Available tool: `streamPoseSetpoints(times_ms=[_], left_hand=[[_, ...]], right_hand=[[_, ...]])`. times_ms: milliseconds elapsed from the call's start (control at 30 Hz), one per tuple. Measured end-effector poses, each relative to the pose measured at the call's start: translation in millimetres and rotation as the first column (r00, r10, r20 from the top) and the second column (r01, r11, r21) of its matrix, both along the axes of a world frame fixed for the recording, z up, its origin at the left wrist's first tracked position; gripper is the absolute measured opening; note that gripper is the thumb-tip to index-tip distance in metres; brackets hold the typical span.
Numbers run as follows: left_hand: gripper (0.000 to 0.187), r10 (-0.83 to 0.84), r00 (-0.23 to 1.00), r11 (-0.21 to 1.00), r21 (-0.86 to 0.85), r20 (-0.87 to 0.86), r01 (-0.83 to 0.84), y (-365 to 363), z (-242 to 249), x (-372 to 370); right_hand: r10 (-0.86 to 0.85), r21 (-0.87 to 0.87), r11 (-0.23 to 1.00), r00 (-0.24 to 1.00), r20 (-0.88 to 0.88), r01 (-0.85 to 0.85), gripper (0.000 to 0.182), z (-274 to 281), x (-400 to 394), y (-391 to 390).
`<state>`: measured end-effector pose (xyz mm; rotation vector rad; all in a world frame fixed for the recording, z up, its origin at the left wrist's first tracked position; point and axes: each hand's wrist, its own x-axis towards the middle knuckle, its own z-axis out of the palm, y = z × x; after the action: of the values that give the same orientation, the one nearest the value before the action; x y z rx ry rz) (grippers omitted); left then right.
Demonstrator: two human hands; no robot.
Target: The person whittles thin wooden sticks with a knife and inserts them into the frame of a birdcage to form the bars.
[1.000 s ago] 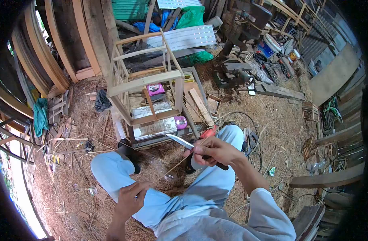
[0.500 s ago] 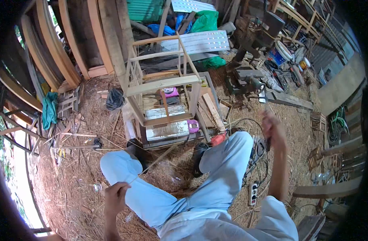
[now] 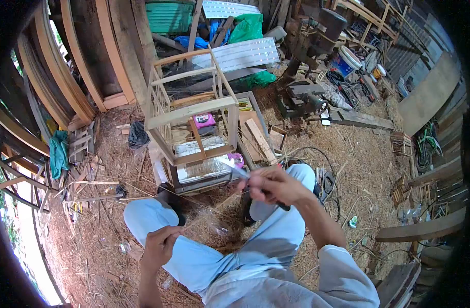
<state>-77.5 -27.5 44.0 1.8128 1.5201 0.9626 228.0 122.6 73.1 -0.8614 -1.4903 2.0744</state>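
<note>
My left hand (image 3: 160, 247) is closed in a pinch on a thin pale strip (image 3: 207, 215), seemingly wood or cane, which slants up and away to the right past my knees. In my right hand (image 3: 280, 188) is a knife, gripped by a dark handle (image 3: 283, 206). Its bright blade (image 3: 236, 168) points up and left, toward the wooden frame. That right hand hovers above my right knee, apart from the left one. Beyond my feet, an unfinished wooden frame (image 3: 191, 113) with slatted sides stands on a low bench (image 3: 204, 187).
Shavings and scraps cover the ground. A pink package (image 3: 204, 120) and wood pieces (image 3: 260, 139) lie around the frame. Curved timbers (image 3: 114, 51) lean at the left, and a machine (image 3: 304, 92) stands at the back right. A cable (image 3: 319, 152) loops beside my right knee.
My right hand has swung from the far right toward the middle, bringing the knife over my right knee. My left hand still pinches the strip, and the view has shifted slightly.
</note>
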Motion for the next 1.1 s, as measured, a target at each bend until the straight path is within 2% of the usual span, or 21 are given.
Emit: streamPoseSetpoints(times_ms=[33, 100, 133, 167, 200, 233, 267, 333, 367, 433, 500, 567, 700, 767, 833, 900, 967, 1033, 1067, 1100], left_hand=[[0.007, 0.001, 1.0, 1.0, -0.001, 0.005, -0.001, -2.3, -0.4, -4.6], [0.007, -0.062, 0.994, 0.979, -0.188, 0.095, 0.08, -8.1, -3.0, -13.3], [0.008, -0.108, 0.985, 0.988, -0.097, 0.138, 0.122, -8.4, -11.4, -11.3], [0.008, -0.1, 0.985, 0.988, -0.101, 0.143, 0.115, -10.4, -12.4, -12.1], [0.008, -0.103, 0.991, 0.98, -0.164, 0.089, 0.117, -7.8, -8.9, -12.9], [0.008, -0.108, 0.994, 0.968, -0.225, 0.034, 0.113, -7.3, -6.8, -14.0], [0.008, -0.102, 0.994, 0.97, -0.221, 0.032, 0.107, -12.4, -16.8, -25.8], [0.008, 0.056, 0.998, 0.988, -0.145, 0.033, -0.051, -23.8, -43.0, -61.2], [0.008, 0.068, 0.997, 0.988, -0.14, 0.028, -0.064, -17.9, -36.8, -56.1], [0.007, 0.073, 0.997, 0.985, -0.158, 0.03, -0.067, -2.1, -23.2, -24.8], [0.007, 0.062, 0.998, 0.984, -0.17, 0.022, -0.057, 13.0, -23.7, -7.8], [0.007, 0.016, 1.0, 0.991, -0.132, -0.006, -0.017, 21.5, -18.2, 7.0], [0.009, -0.04, 0.999, 0.999, -0.02, -0.017, 0.039, 21.4, -12.7, 4.7], [0.011, -0.053, 0.997, 0.999, 0.002, -0.054, 0.053, 20.0, -6.3, 2.3], [0.014, -0.05, 0.996, 0.998, 0.024, -0.08, 0.052, 16.3, -6.5, 3.5], [0.017, -0.082, 0.994, 0.995, 0.055, -0.07, 0.086, 15.0, -7.7, 3.5], [0.018, -0.078, 0.993, 0.995, 0.062, -0.093, 0.084, 12.8, -12.0, 2.5], [0.018, -0.071, 0.99, 0.994, 0.073, -0.118, 0.08, 10.5, -15.1, -1.4], [0.017, -0.056, 0.989, 0.995, 0.073, -0.139, 0.067, 8.9, -16.6, -4.2], [0.017, -0.041, 0.986, 0.996, 0.076, -0.161, 0.053, 7.5, -18.1, -9.1]], right_hand=[[-0.055, 0.06, 0.997, 0.997, 0.058, 0.052, 0.029, 3.0, 5.6, 3.0], [-0.112, 0.032, 0.993, 0.991, 0.075, 0.11, 0.029, 9.2, 20.0, 6.3], [-0.088, 0.01, 0.996, 0.991, 0.104, 0.087, 0.028, 8.1, 24.6, 7.0], [-0.058, -0.016, 0.998, 0.989, 0.133, 0.061, 0.028, 6.5, 30.0, 7.3], [-0.1, 0.017, 0.995, 0.989, 0.111, 0.099, 0.029, 2.2, 37.8, 11.0], [-0.25, 0.06, 0.968, 0.95, 0.186, 0.243, 0.03, -3.5, 50.9, 15.7], [-0.591, 0.36, 0.765, 0.804, 0.061, 0.535, 0.028, -43.5, 88.2, 41.4], [-0.636, 0.043, 0.751, 0.74, -0.218, 0.658, 0.033, -7.5, 143.3, 55.5], [-0.626, 0.043, 0.759, 0.747, -0.225, 0.65, 0.033, 2.5, 127.3, 48.0], [-0.462, 0.156, 0.876, 0.887, 0.005, 0.456, 0.039, 7.7, 78.0, 11.0], [-0.146, 0.083, 0.986, 0.989, 0.007, 0.144, 0.04, -2.8, 37.4, -7.5], [-0.071, 0.053, 0.996, 0.994, -0.087, 0.075, 0.034, -9.0, -5.9, -20.5], [-0.081, 0.061, 0.994, 0.991, -0.109, 0.088, 0.03, -15.2, -12.2, -6.5], [-0.007, 0.054, 0.998, 0.998, -0.069, 0.011, 0.029, -13.3, -1.4, -1.4], [-0.012, 0.053, 0.998, 0.999, -0.043, 0.015, 0.029, -6.2, 2.8, -0.2], [-0.067, 0.042, 0.997, 0.997, 0.043, 0.065, 0.029, 3.0, 9.2, -0.8], [-0.081, -0.02, 0.997, 0.996, 0.029, 0.081, 0.028, 2.2, 17.0, 0.5], [-0.213, 0.06, 0.977, 0.963, 0.164, 0.206, 0.026, 7.3, 24.3, 3.1], [-0.339, -0.053, 0.938, 0.937, 0.08, 0.344, 0.023, 2.1, 33.5, 7.9], [-0.321, -0.054, 0.946, 0.947, 0.01, 0.321, 0.018, 3.5, 46.6, 11.6]])
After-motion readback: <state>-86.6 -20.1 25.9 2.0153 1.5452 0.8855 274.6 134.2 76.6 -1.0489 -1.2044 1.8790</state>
